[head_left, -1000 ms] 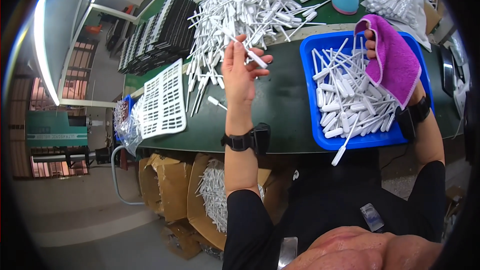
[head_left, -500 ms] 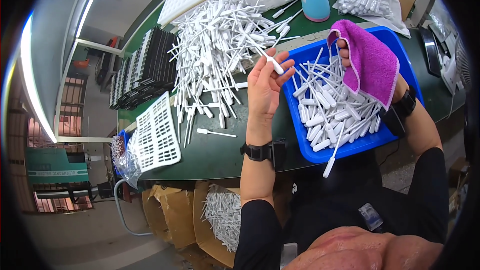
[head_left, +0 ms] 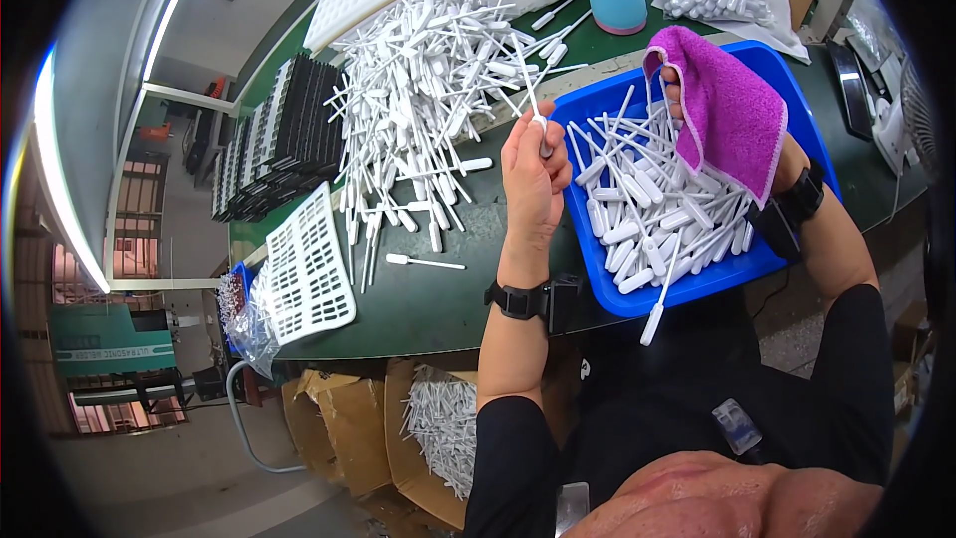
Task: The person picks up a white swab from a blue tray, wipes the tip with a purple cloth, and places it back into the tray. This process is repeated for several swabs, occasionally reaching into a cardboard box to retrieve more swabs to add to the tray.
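1. The left hand [head_left: 533, 174] has swung from the heap [head_left: 428, 90] of white sticks on the worktop [head_left: 418, 299] to the near-left rim of the blue tray [head_left: 697, 284], carrying one stick [head_left: 531, 100] with it.
2. That puts the stick at the tray's edge, beside the sticks already lying inside; I judge it close to being wiped or dropped in.
3. The left hand's fingers pinch the stick at its thicker lower end.
4. Its long axis runs nearly upright in view, thin stem pointing away toward the heap.
5. The right hand [head_left: 697, 90] is draped in a purple cloth [head_left: 732, 115] over the tray's far side; it grips the cloth.
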`<state>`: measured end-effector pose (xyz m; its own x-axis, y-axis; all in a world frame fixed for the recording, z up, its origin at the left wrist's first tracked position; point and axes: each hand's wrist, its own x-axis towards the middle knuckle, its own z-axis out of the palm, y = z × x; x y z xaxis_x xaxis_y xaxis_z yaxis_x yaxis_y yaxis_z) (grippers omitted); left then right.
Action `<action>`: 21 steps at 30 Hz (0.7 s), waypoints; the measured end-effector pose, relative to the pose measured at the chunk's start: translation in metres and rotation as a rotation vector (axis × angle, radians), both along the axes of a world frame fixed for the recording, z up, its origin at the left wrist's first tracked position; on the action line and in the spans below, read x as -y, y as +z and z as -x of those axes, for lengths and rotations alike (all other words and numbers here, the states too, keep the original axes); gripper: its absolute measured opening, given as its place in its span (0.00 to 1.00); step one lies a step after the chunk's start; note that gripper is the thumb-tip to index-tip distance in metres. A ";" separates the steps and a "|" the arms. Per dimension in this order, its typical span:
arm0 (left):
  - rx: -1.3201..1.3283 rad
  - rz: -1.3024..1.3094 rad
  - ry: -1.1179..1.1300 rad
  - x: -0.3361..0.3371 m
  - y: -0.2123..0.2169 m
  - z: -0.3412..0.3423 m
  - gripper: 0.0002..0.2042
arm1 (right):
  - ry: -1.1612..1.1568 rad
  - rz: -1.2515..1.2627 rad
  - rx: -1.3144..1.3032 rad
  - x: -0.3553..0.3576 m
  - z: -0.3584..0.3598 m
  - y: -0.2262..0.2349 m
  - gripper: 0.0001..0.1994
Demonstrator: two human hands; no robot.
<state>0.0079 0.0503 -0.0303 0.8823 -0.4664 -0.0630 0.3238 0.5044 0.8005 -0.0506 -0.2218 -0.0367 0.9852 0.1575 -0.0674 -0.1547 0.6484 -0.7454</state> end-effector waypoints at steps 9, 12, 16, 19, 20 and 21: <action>0.037 -0.077 0.008 0.006 0.006 0.006 0.18 | 0.063 -0.085 0.118 0.008 -0.003 0.005 0.24; 0.039 -0.091 0.005 0.005 0.006 0.005 0.18 | 0.065 -0.119 0.100 0.011 -0.005 0.000 0.24; 0.040 -0.102 0.018 0.007 0.006 0.006 0.16 | 0.109 -0.115 0.110 0.014 -0.008 -0.006 0.24; 0.040 -0.101 0.024 0.007 0.006 0.006 0.15 | 0.012 -0.017 0.111 0.012 -0.006 -0.005 0.25; 0.040 -0.099 0.023 0.008 0.006 0.006 0.15 | 0.012 -0.016 0.111 0.013 -0.004 -0.004 0.25; 0.039 -0.097 0.022 0.008 0.006 0.007 0.15 | 0.020 -0.008 0.110 0.014 -0.003 -0.003 0.25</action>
<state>0.0014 0.0424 -0.0244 0.8948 -0.4407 -0.0718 0.2810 0.4308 0.8576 -0.0479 -0.2358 -0.0401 0.9832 0.1777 0.0425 -0.0852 0.6518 -0.7536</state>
